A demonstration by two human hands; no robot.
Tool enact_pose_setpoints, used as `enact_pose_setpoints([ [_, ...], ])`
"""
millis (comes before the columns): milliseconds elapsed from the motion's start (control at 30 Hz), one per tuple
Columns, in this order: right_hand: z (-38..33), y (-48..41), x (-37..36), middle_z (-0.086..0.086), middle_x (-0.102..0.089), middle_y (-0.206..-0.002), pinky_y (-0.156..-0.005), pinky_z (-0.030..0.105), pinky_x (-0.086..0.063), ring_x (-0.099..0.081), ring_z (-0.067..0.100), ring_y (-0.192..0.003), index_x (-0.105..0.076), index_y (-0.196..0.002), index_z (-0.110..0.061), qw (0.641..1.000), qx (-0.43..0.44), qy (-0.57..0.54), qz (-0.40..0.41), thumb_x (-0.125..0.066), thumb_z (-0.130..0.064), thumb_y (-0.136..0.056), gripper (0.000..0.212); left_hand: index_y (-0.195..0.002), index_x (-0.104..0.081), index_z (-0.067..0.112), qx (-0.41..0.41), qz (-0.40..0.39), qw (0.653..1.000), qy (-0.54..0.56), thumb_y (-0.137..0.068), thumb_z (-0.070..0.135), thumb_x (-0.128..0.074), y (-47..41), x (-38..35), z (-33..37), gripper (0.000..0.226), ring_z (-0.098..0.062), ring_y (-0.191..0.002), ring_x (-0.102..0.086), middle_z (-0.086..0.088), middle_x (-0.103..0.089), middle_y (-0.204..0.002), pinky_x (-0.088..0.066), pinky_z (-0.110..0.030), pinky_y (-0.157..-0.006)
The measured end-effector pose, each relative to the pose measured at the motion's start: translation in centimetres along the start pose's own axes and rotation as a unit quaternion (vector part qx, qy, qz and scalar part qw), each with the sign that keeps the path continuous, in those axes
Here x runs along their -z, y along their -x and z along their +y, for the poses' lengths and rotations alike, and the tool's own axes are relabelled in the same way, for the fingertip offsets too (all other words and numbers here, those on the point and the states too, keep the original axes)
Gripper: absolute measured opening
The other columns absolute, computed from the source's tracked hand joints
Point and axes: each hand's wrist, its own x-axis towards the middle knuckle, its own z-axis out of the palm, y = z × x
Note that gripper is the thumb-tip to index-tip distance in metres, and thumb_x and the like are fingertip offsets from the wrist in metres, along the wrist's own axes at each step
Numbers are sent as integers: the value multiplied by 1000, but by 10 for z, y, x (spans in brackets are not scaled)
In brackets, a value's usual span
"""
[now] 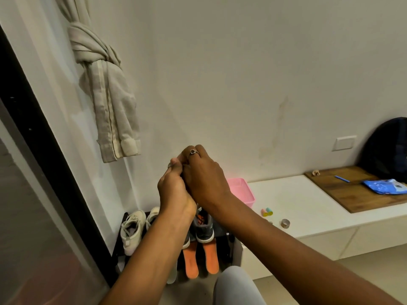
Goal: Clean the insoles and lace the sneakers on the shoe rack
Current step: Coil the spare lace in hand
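Ok, your left hand [174,190] pinches a grey scrap [169,165]; your right hand [204,179] curls against it, grip unclear. Orange insoles [191,260] stick out below the sneakers [204,230] on the rack [228,243]. They're likely light and floppy, so grip mid-length.

Domestic interior, most likely the entrance or living area of a home. Evidence: a low black shoe rack [226,245] stands on the floor against a plain painted wall. It carries white sneakers [132,230] and grey sneakers [203,230], with orange insoles [190,263] propped at its front. A cloth curtain [103,89], tied in a knot, hangs beside a dark-framed glass door [44,150]. A white built-in ledge [297,205] runs along the wall, bearing a pink basket [241,190], a wooden board [343,190] and a dark backpack [387,146]. A white wall plate [344,143] sits above the ledge.
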Motion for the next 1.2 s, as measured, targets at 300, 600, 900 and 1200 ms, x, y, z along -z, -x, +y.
enact_pose_setpoints([
  [300,16,12,1,-2,-67,-104,-79,20,-55,-66,10,-84,-76,-115,-18,980,-52,-189,-44,-77,-14,-87,28,-111,-63,10,-2,8,997,75,-109,22,-37,-18,13,1,29,-21,-125,-59,-11,-61,-132,-50,-35,-103],
  [600,9,2,0,7,-61,-97,-62,37,-49,-63,30,-74,-69,-103,-6,1000,-3,2,-18,-59,-30,-97,27,-114,-69,12,34,3,999,40,-107,21,-44,-3,4,-3,27,-17,-91,-75,-5,-76,-105,-58,-32,-80],
  [900,-5,0,0,9,-42,-123,-62,37,-36,-60,32,-87,-51,-122,-9,988,-26,148,-36,-44,-29,-106,27,-95,-71,9,34,24,999,-8,-100,15,-57,-1,0,-4,16,-24,-90,-73,-9,-74,-93,-57,-36,-80],
  [1200,27,-5,2,-4,-66,-102,-78,42,-55,-63,13,-85,-76,-105,-20,983,-1,-104,-151,-75,-31,-88,20,-128,-57,-2,37,34,999,-1,-109,19,-39,-16,19,10,34,-21,-97,-67,-13,-67,-111,-54,-27,-75],
])
